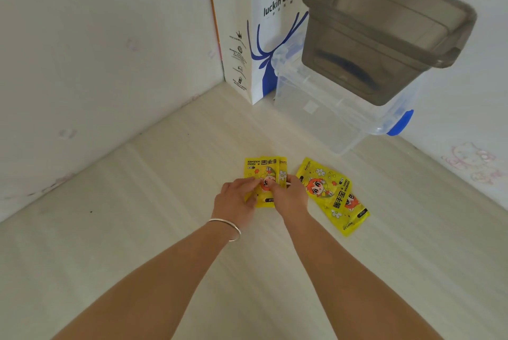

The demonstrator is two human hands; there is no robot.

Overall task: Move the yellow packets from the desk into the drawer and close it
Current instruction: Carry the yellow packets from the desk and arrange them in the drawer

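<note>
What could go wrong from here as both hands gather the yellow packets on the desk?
The left hand and right hand pinch several overlapping packets; one could slip out when lifted. The other packets lie apart to the right and might get left behind. No drawer is in view, so the carry cannot be judged.

Packet stack (pixel 265 172) half hidden under hands; bag (pixel 264 23) top cropped

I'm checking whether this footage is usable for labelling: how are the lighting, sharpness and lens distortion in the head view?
Head view: soft, even light with faint shadows and no harsh glare on the pale wooden desk. Print on the yellow hand-warmer packets and the white paper coffee bag reads clearly. Wide-angle distortion bends the wall edges and tilts the smoky grey plastic box. Left hand and right hand look sharp.
</note>
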